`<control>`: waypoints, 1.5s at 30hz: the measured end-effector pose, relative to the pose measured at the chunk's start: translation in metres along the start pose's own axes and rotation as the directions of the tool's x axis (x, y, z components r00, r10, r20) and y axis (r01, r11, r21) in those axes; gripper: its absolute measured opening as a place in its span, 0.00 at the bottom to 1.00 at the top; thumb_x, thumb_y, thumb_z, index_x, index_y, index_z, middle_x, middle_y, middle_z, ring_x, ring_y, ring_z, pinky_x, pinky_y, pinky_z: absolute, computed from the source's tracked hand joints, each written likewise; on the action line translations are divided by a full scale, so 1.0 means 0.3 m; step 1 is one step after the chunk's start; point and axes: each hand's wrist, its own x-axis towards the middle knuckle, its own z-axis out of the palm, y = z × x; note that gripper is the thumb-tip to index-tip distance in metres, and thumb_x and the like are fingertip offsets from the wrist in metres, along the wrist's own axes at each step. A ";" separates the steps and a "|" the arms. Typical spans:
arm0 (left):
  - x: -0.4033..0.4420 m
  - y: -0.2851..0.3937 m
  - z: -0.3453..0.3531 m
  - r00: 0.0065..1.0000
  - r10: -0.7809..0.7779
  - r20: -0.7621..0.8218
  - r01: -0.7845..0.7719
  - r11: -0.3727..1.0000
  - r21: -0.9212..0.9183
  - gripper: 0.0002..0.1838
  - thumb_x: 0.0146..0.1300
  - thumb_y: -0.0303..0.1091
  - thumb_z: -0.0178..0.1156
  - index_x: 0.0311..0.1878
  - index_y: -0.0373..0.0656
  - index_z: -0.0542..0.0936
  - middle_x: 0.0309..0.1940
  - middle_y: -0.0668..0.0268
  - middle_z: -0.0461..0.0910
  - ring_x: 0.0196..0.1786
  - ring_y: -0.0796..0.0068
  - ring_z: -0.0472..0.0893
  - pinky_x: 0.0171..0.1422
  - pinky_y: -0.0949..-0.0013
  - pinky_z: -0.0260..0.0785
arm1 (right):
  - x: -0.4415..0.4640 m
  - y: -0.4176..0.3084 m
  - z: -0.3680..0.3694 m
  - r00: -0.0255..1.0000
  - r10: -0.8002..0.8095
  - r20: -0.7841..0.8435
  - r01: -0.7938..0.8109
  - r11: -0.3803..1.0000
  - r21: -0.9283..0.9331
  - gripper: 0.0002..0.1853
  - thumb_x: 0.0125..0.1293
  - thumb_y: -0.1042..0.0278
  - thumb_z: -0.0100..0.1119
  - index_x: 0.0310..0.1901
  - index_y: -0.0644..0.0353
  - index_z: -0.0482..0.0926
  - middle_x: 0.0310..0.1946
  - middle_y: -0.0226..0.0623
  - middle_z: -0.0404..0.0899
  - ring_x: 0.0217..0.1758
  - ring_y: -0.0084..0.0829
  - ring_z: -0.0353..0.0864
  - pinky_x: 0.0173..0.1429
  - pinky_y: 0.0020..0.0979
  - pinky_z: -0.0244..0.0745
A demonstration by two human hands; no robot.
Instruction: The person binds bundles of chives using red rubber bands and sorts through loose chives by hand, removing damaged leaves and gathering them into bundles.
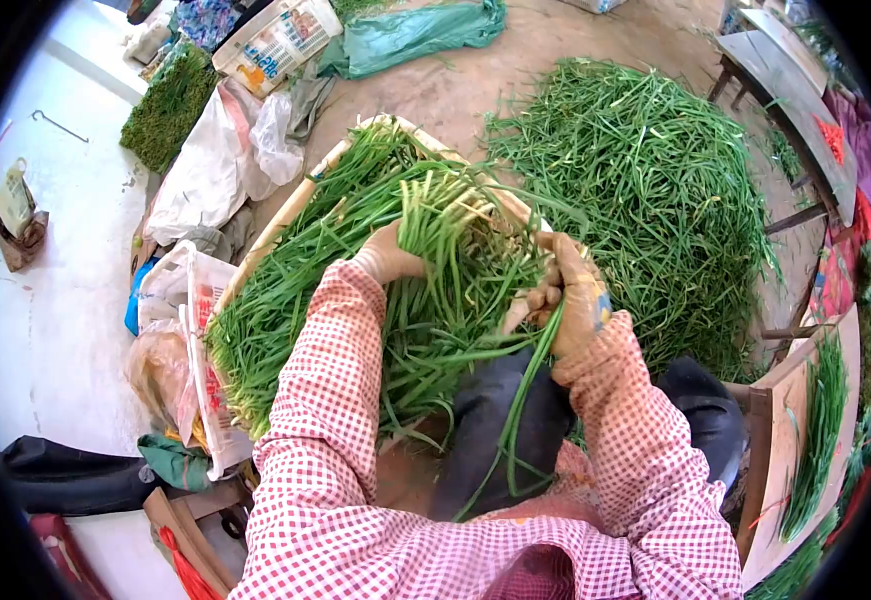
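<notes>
My left hand (390, 254), in a tan glove, is closed round a bunch of chives (443, 222) with the pale cut ends at the top. Opposite it, my right hand (575, 295), gloved too and marked with a blue and yellow patch, has its fingers curled in. A few long chive stalks (517, 425) hang from it down past my dark-clad knee. Both hands are over a shallow basket (290, 212) with a pale rim, which is heaped with more chives. The fingertips of my left hand are hidden behind the bunch.
Right of the basket a large pile of loose chives (645, 200) lies on the floor. A wooden bench (770, 440) at the right bears a bundle of chives (817, 430). On the left stand a white plastic crate (205, 340) and plastic bags (205, 175). Green sheeting (415, 38) lies behind.
</notes>
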 end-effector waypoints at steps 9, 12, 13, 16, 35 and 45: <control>-0.137 0.112 -0.095 0.973 0.231 0.019 -0.230 0.973 -0.027 0.39 0.43 0.35 0.74 0.62 0.40 0.72 0.55 0.62 0.78 0.56 0.71 0.74 0.65 0.69 0.65 | 0.326 0.236 0.084 0.993 -0.109 -0.051 0.114 0.987 0.111 0.20 0.70 0.51 0.54 0.54 0.58 0.75 0.34 0.29 0.75 0.39 0.26 0.76 0.46 0.30 0.78; -0.126 0.087 -0.045 0.806 0.587 0.073 -0.553 0.705 0.444 0.44 0.44 0.37 0.76 0.66 0.40 0.67 0.60 0.63 0.74 0.60 0.70 0.73 0.67 0.67 0.64 | 0.281 0.227 0.153 0.998 0.005 0.062 -0.001 0.998 -0.057 0.29 0.72 0.41 0.41 0.57 0.60 0.73 0.52 0.47 0.76 0.55 0.42 0.75 0.63 0.44 0.70; -0.172 0.145 -0.031 0.930 0.353 0.098 -0.352 0.935 -0.027 0.50 0.43 0.36 0.77 0.69 0.40 0.61 0.62 0.63 0.71 0.62 0.70 0.71 0.69 0.67 0.62 | 0.273 0.223 0.151 0.991 0.072 0.113 -0.075 0.997 0.023 0.32 0.69 0.36 0.42 0.57 0.59 0.74 0.52 0.46 0.77 0.52 0.41 0.76 0.59 0.44 0.73; -0.235 0.236 0.009 0.998 0.070 -0.005 -0.069 0.966 -0.250 0.60 0.39 0.31 0.78 0.73 0.38 0.50 0.63 0.62 0.69 0.63 0.70 0.70 0.70 0.66 0.61 | 0.225 0.180 0.147 0.959 0.075 0.275 -0.146 0.958 0.246 0.40 0.62 0.25 0.44 0.56 0.57 0.74 0.50 0.41 0.79 0.43 0.39 0.80 0.50 0.43 0.79; -0.300 0.407 0.246 0.992 0.081 -0.100 -0.010 0.825 0.565 0.53 0.43 0.37 0.71 0.70 0.33 0.52 0.56 0.44 0.71 0.58 0.47 0.73 0.62 0.58 0.66 | 0.216 0.212 -0.052 0.910 -0.315 0.269 0.322 0.947 0.019 0.23 0.58 0.78 0.65 0.56 0.64 0.73 0.46 0.38 0.80 0.43 0.29 0.81 0.52 0.29 0.80; -0.265 0.458 0.090 0.859 0.468 -0.208 -0.315 0.803 0.505 0.62 0.30 0.52 0.79 0.68 0.32 0.58 0.60 0.41 0.68 0.64 0.44 0.69 0.68 0.56 0.62 | 0.207 0.197 -0.085 0.847 -0.304 0.435 0.280 0.953 0.121 0.35 0.53 0.70 0.72 0.62 0.61 0.68 0.51 0.35 0.77 0.50 0.29 0.77 0.55 0.32 0.75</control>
